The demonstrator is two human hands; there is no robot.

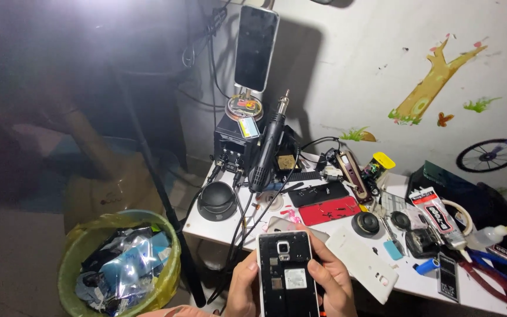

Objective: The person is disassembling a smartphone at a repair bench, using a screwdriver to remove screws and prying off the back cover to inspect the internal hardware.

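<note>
Both hands, the left hand (pixel 243 289) and the right hand (pixel 331 282), hold an open black phone (pixel 284 276) with its back off, low before the crowded white desk (pixel 218 226), near a flat white back cover (pixel 362 263), a shiny red cover (pixel 330 210) and a green bin (pixel 118 267).

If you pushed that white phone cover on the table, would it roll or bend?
The white cover lies flat, so it would probably slide, not roll. It looks like a thin plastic shell, so likely light and a bit bendy. Part of it hangs over the table edge, so a push might tip it off.
</note>
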